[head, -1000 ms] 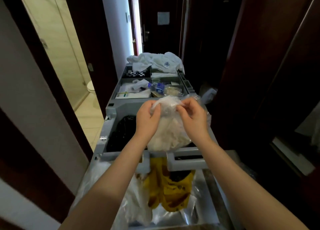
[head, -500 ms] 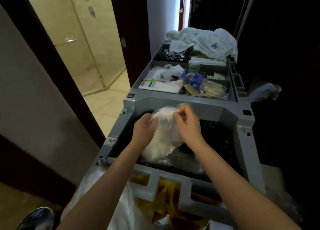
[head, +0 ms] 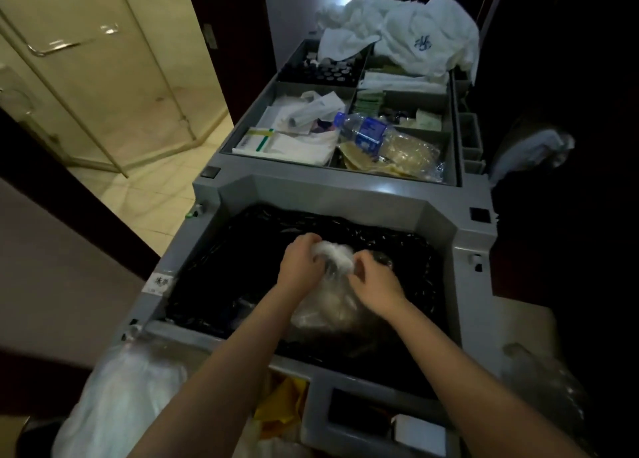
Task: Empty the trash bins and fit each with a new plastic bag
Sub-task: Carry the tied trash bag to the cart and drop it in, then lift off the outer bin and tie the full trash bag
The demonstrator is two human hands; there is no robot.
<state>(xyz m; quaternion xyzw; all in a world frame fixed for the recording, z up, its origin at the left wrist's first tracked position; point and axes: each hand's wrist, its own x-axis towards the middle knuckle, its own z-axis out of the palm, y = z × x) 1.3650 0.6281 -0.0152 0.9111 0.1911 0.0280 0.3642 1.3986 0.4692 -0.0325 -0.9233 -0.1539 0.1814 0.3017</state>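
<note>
The clear trash bag, filled with pale crumpled waste, is seen at the centre of the frame, lowered into the black-lined waste compartment of a grey housekeeping cart. Its gathered neck is held between both hands. The left hand is curled round the bunched white top from the left, and the right hand is closed on the plastic from the right, with its fingers bent inward. Whether a knot is formed in the neck cannot be told, as it is covered by the fingers.

In the upper part of the frame the cart's supply tray is divided into compartments. A plastic water bottle with a blue label is laid across a divider right of centre, and flat white packets are stacked in the left compartment. White towels are heaped at the top, right of centre. A glass shower enclosure and a tiled floor are shown at the upper left. At the bottom centre a yellow bag is hung below the cart's rim, and a translucent bag is bunched at the lower left.
</note>
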